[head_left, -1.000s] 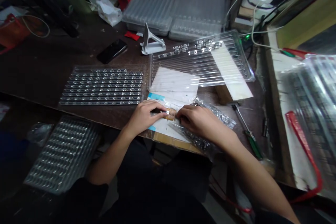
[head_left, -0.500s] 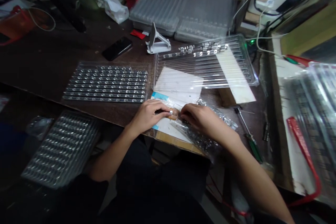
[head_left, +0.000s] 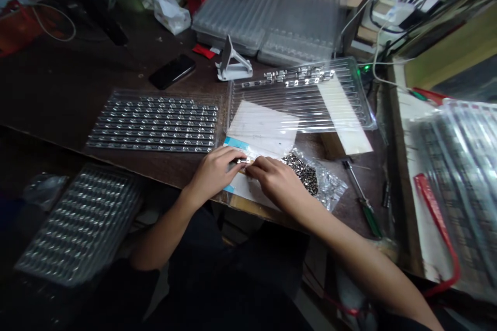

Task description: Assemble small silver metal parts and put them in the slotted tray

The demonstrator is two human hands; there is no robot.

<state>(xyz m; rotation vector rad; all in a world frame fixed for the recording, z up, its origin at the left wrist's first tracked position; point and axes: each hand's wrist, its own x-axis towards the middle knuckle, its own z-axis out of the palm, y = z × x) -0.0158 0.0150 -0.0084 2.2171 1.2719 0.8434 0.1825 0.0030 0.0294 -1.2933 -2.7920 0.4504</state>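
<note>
Between the thumb and fingers of my left hand (head_left: 216, 169) is a small silvery D-sub connector (head_left: 243, 160). The closed fingers of my right hand (head_left: 272, 178) meet the connector's right end; whatever they pinch is too small to make out. Both hands are over a white sheet (head_left: 248, 186) with blue tape at the table's front edge. Beside my right hand lies a clear plastic bag (head_left: 330, 194) with many small metal screw-like parts (head_left: 306, 173). Left of my hands, a clear tray holds rows of connectors (head_left: 155, 124).
Behind my hands, a ribbed clear tray (head_left: 267, 119) carries several connectors and a white strip (head_left: 345, 116). A green-handled screwdriver (head_left: 370, 217) lies at the right. A phone (head_left: 173, 71) and a white stand (head_left: 234, 64) are further back. Stacked filled trays (head_left: 77, 222) sit lower left.
My right hand has moved left from the bag of small parts to the connector, uncovering the parts. The connector in my left hand has turned and shifted slightly left.
</note>
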